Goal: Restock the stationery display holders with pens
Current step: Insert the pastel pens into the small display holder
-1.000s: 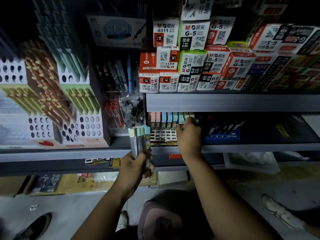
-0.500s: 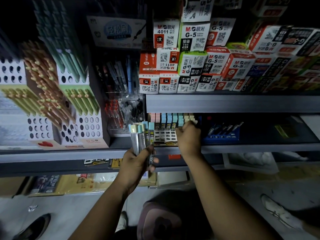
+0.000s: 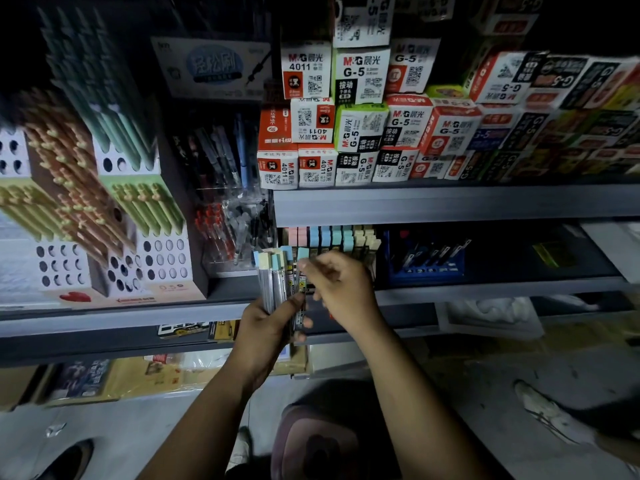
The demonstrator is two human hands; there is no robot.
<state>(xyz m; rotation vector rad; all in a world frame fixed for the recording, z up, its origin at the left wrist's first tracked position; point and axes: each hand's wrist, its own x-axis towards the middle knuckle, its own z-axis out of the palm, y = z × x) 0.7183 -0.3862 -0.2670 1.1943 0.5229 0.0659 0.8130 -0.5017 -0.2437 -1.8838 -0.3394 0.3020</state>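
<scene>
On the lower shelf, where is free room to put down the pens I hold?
Bare shelf shows between the blue tray and the yellowish item. Left of the tray it is crowded: the pastel-capped holder, then clear pen bins. Boxes pack the upper shelf.

Stationery shop: shelves (image 3: 450, 206) stacked with refill boxes (image 3: 360, 123) (M&G-branded), pen displays (image 3: 104, 209).

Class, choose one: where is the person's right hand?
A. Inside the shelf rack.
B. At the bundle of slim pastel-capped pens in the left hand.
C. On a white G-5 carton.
B: the right hand pinches a pen in the bundle of slim pastel-capped pens that the left hand grips.
</scene>
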